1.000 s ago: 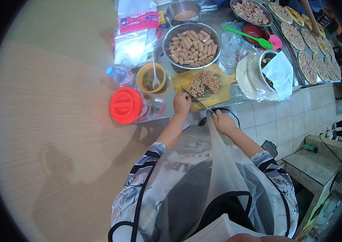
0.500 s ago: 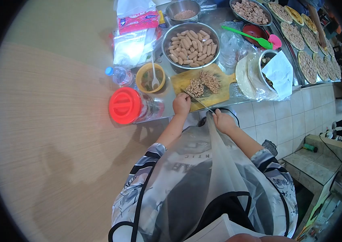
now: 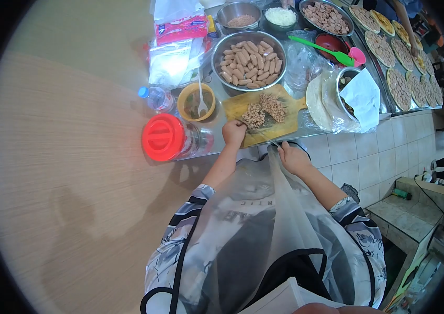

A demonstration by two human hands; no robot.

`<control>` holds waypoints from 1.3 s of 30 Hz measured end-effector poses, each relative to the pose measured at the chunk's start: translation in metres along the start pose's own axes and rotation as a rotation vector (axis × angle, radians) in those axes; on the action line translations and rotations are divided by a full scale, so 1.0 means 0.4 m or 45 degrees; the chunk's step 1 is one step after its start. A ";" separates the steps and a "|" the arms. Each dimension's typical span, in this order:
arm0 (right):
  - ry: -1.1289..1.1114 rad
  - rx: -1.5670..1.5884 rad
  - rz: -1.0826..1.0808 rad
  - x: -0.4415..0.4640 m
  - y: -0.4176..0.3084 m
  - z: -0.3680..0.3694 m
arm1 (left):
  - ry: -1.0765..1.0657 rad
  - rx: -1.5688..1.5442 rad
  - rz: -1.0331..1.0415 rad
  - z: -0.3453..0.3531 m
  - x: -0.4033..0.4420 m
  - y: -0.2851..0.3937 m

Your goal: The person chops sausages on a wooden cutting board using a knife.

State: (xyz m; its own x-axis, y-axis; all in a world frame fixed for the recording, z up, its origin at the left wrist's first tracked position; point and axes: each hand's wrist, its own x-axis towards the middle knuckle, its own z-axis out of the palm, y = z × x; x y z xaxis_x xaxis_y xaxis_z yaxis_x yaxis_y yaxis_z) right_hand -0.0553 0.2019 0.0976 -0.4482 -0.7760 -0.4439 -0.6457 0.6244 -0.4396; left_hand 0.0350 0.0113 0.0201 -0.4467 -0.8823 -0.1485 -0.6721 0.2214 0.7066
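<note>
My right hand (image 3: 295, 158) is closed on the handle end of a knife (image 3: 268, 137) at the front edge of the yellow cutting board (image 3: 291, 119). Near the blade's other end, my left hand (image 3: 234, 133) has its fingers pinched on the knife tip at the board's left front corner. Chopped brown sausage (image 3: 256, 116) lies in two joined heaps on the board, just beyond the blade. Behind the board stands a steel bowl of whole sausages (image 3: 251, 60). A yellow-rimmed bowl (image 3: 195, 102) with a white spoon is left of the board.
A red-lidded jar (image 3: 163, 137) and a bottle (image 3: 156, 98) stand at the left. Right of the board are a cloth-covered pot (image 3: 361, 94) and plastic wrap. A bowl of white bits (image 3: 280, 17) is at the back. A co-worker's arm (image 3: 406, 25) reaches over topped pizzas (image 3: 399, 90).
A bowl of white bits has appeared at the back, with part of another person's hand beside it. My left hand has shifted slightly, and the knife blade has tilted. The co-worker's arm has moved a little.
</note>
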 end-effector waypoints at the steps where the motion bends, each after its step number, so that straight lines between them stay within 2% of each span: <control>1: 0.001 -0.013 -0.018 -0.003 0.004 -0.002 | 0.004 0.000 0.004 -0.002 0.005 0.003; 6: -0.055 -0.051 -0.002 -0.014 0.005 -0.012 | -0.055 -0.035 -0.083 -0.006 0.006 -0.001; 11: -0.001 0.024 -0.027 0.040 0.028 0.062 | -0.022 -0.082 -0.069 -0.008 0.005 0.004; 15: 0.008 0.028 -0.032 0.021 0.022 0.041 | 0.061 -0.147 -0.072 -0.009 0.001 -0.007; 17: -0.079 -0.007 0.043 0.003 0.013 0.010 | 0.059 -0.192 -0.107 -0.004 0.005 -0.014; 24: -0.085 -0.065 0.038 0.001 -0.022 0.009 | 0.050 -0.232 -0.190 0.013 0.024 -0.042; 28: -0.005 -0.042 0.014 0.035 -0.011 0.052 | 0.037 -0.213 -0.162 0.015 0.027 -0.052; 30: -0.010 -0.034 0.027 0.034 -0.011 0.050 | -0.021 -0.331 -0.266 0.017 0.030 -0.053; 33: 0.027 -0.010 -0.023 0.013 -0.015 0.038 | 0.020 -0.303 -0.268 0.017 0.027 -0.051; 36: -0.078 -0.071 0.040 0.003 -0.016 0.035 | 0.015 -0.271 -0.272 0.018 0.028 -0.049; 39: 0.031 -0.077 -0.036 0.037 -0.001 0.077 | 0.027 -0.194 -0.209 0.007 0.020 -0.037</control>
State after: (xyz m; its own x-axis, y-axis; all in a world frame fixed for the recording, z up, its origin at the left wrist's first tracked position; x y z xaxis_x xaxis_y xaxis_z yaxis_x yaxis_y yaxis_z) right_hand -0.0426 0.1929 0.0670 -0.4435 -0.7957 -0.4125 -0.6943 0.5960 -0.4033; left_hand 0.0397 0.0021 0.0066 -0.3249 -0.9103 -0.2566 -0.6372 0.0102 0.7706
